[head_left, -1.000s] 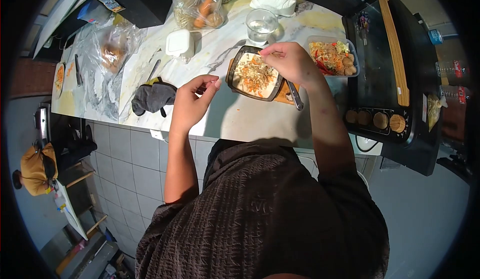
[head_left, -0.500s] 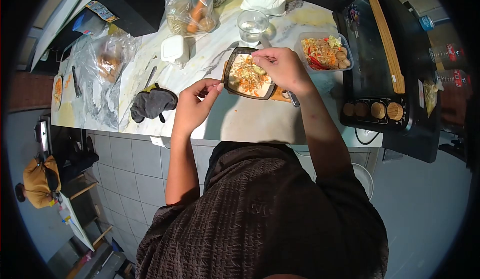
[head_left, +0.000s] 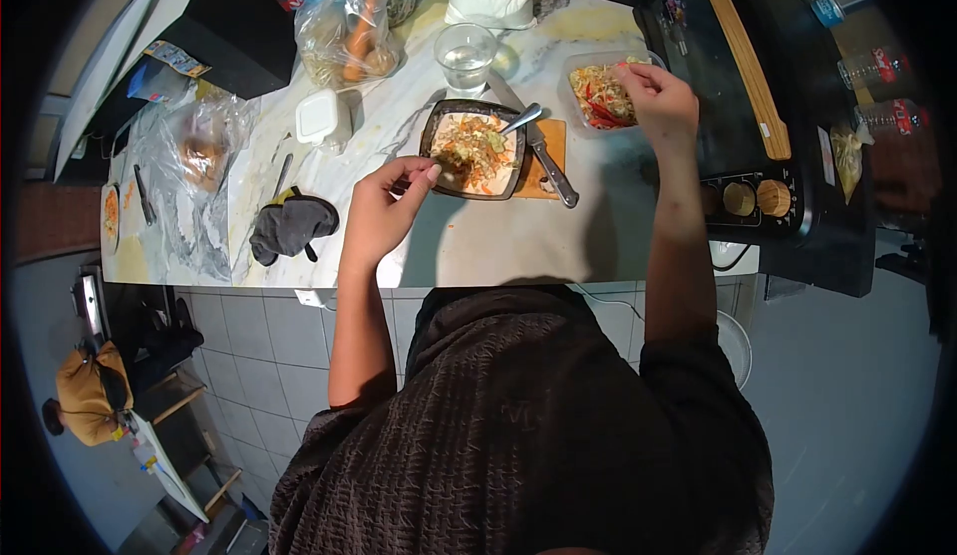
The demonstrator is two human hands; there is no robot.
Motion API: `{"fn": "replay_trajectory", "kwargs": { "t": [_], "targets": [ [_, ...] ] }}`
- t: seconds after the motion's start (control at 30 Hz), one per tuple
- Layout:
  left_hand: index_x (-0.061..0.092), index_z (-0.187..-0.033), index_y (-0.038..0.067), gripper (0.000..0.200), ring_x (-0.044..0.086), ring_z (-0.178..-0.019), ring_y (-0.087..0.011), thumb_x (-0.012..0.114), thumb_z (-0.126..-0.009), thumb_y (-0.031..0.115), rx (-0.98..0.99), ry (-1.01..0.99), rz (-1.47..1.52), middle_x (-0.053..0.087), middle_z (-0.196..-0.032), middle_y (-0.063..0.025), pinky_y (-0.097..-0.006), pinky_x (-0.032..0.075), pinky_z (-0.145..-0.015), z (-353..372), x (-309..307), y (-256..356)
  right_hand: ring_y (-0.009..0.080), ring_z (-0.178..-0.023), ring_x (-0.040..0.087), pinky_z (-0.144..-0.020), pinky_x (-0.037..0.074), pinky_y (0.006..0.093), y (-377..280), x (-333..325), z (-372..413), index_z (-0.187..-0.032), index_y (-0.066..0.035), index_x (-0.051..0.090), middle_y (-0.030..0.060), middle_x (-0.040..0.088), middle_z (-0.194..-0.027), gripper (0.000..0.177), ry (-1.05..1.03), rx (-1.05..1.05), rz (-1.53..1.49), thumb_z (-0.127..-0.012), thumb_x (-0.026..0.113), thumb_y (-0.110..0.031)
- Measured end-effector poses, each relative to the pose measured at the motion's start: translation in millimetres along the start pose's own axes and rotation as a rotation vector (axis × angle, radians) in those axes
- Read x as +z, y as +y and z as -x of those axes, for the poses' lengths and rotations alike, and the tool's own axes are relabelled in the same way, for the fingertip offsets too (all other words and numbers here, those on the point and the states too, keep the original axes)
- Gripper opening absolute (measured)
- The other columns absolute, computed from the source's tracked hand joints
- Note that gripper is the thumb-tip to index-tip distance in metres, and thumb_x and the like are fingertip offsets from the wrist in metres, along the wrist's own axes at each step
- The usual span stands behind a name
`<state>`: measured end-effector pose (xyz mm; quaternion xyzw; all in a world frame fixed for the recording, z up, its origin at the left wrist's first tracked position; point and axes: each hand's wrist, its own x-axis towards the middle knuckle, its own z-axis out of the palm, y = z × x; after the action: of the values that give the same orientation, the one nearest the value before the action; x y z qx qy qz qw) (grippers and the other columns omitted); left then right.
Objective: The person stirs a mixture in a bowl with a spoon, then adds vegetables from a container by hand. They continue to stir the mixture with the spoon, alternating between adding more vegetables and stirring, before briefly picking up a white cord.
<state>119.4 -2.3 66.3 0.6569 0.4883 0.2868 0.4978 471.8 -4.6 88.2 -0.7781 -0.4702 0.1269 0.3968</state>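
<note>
My right hand (head_left: 658, 105) at the vegetable container (head_left: 590, 89), my left hand (head_left: 384, 211) at the baking dish (head_left: 474, 148).
The dish sits mid-counter with a spoon (head_left: 520, 119) in it; my left fingers are pinched together at its near-left corner. My right fingertips bunch down into the container, right of the dish and slightly farther; whether they hold food I cannot tell.

No word or number can be read with certainty. The bottle (head_left: 879, 65) in the upper right of the frame has a red label with white marks, too small to read. The printed packet (head_left: 171, 58) in the upper left is blurred. The oven's knob panel (head_left: 755, 198) at the right shows no legible signs.
</note>
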Motion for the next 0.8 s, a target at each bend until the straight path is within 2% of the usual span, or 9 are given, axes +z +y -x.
{"fn": "replay_trajectory", "kwargs": {
  "t": [0.1, 0.23, 0.33, 0.4, 0.53, 0.6, 0.63, 0.7, 0.8],
  "targets": [
    [0.069, -0.104, -0.003, 0.023, 0.060, -0.076, -0.0078, 0.066, -0.093, 0.018, -0.002, -0.018, -0.031, 0.069, -0.084, -0.0027, -0.0229, 0.048, -0.073, -5.0, 5.6, 1.8, 0.0335, -0.089, 0.069, -0.080, 0.053, 0.0359, 24.6, -10.8, -12.4, -0.102, -0.006, 0.071, 0.0165, 0.071, -0.096, 0.034, 0.134, 0.059, 0.159, -0.081, 0.070, -0.032],
    [0.070, -0.102, -0.001, 0.024, 0.058, -0.072, -0.0072, 0.069, -0.091, 0.020, 0.038, 0.022, -0.016, 0.069, -0.080, -0.0031, -0.0232, 0.048, -0.068, -11.0, 13.1, 1.2, 0.0320, -0.091, 0.068, -0.083, 0.052, 0.0356, 59.0, -3.3, -28.7, -0.104, -0.005, 0.071, 0.0151, 0.071, -0.097, 0.032, 0.076, 0.040, 0.161, -0.079, 0.071, -0.027],
    [0.070, -0.102, -0.002, 0.024, 0.057, -0.072, -0.0070, 0.069, -0.091, 0.020, 0.036, 0.014, -0.045, 0.068, -0.080, -0.0028, -0.0231, 0.047, -0.067, -17.3, 16.7, 5.4, 0.0315, -0.096, 0.067, -0.085, 0.052, 0.0358, 76.6, 23.2, -35.1, -0.107, -0.006, 0.070, 0.0144, 0.071, -0.102, 0.030, -0.112, -0.006, 0.064, -0.079, 0.070, -0.018],
    [0.070, -0.102, -0.002, 0.024, 0.057, -0.072, -0.0068, 0.069, -0.091, 0.020, 0.031, 0.007, -0.057, 0.068, -0.081, -0.0027, -0.0229, 0.047, -0.067, -20.7, 17.5, 7.9, 0.0303, -0.103, 0.065, -0.089, 0.051, 0.0374, 82.2, 43.1, -39.9, -0.109, -0.007, 0.069, 0.0140, 0.069, -0.109, 0.031, -0.277, -0.231, 0.148, -0.079, 0.069, -0.011],
    [0.070, -0.102, -0.002, 0.023, 0.057, -0.072, -0.0065, 0.068, -0.091, 0.018, 0.016, 0.019, -0.061, 0.069, -0.081, -0.0025, -0.0225, 0.047, -0.068, -27.1, 18.4, 14.6, 0.0296, -0.109, 0.062, -0.095, 0.048, 0.0387, 71.2, 66.1, -46.5, -0.110, -0.008, 0.070, 0.0134, 0.068, -0.112, 0.031, -0.360, -0.316, 0.215, -0.080, 0.068, -0.013],
    [0.070, -0.103, -0.002, 0.023, 0.057, -0.072, -0.0064, 0.068, -0.092, 0.018, 0.008, 0.021, -0.065, 0.069, -0.082, -0.0025, -0.0222, 0.047, -0.068, -28.5, 18.4, 15.3, 0.0290, -0.111, 0.060, -0.098, 0.045, 0.0377, 56.7, 59.3, -43.3, -0.107, -0.008, 0.071, 0.0114, 0.068, -0.111, 0.027, -0.435, -0.242, 0.440, -0.081, 0.067, -0.016],
    [0.069, -0.103, -0.002, 0.022, 0.057, -0.072, -0.0065, 0.067, -0.092, 0.017, 0.001, 0.034, -0.049, 0.069, -0.082, -0.0028, -0.0221, 0.047, -0.068, -29.2, 18.5, 13.9, 0.0290, -0.111, 0.060, -0.098, 0.045, 0.0377, 53.0, 55.9, -44.8, -0.107, -0.008, 0.071, 0.0114, 0.068, -0.111, 0.027, -0.437, -0.242, 0.438, -0.081, 0.067, -0.016],
    [0.069, -0.104, -0.003, 0.022, 0.058, -0.073, -0.0066, 0.067, -0.092, 0.016, -0.011, 0.047, -0.032, 0.069, -0.083, -0.0031, -0.0219, 0.047, -0.069, -31.5, 18.2, 13.6, 0.0277, -0.109, 0.062, -0.094, 0.047, 0.0375, 47.2, 50.3, -48.1, -0.102, -0.012, 0.072, 0.0086, 0.068, -0.112, 0.022, -0.378, -0.219, 0.793, -0.081, 0.067, -0.018],
    [0.068, -0.105, -0.003, 0.021, 0.058, -0.074, -0.0068, 0.066, -0.093, 0.014, -0.027, 0.052, -0.035, 0.069, -0.084, -0.0036, -0.0217, 0.047, -0.070, -35.9, 18.7, 17.7, 0.0280, -0.099, 0.066, -0.089, 0.051, 0.0366, 56.4, 37.1, -48.9, -0.107, -0.016, 0.072, 0.0087, 0.070, -0.108, 0.027, -0.251, -0.157, 0.672, -0.079, 0.070, -0.017]
  ]
}}
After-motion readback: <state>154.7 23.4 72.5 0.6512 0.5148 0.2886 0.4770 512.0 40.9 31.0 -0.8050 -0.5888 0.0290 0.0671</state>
